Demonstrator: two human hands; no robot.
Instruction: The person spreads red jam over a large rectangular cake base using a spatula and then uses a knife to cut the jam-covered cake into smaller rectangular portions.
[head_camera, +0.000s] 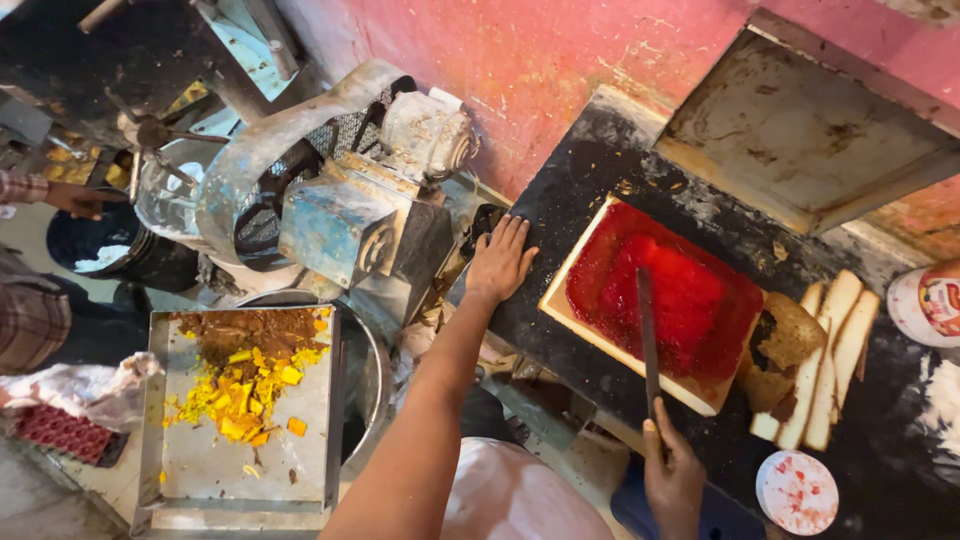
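My left hand (499, 262) lies flat with fingers apart on the edge of a black worktop (600, 160), just left of a rectangular cake slab (660, 300) spread with red jam. My right hand (672, 478) grips the handle of a long knife (646, 330) whose blade rests across the red layer. Several cut cake slices (830, 350) stand stacked at the slab's right.
A blue-grey machine (350, 200) stands to the left. Below it a metal tray (250, 410) holds yellow and brown crumbs. A tilted metal tray (800, 130) leans on the pink wall. A white lid (797, 491), a tub (925, 305) and another person's hand (75, 200) are nearby.
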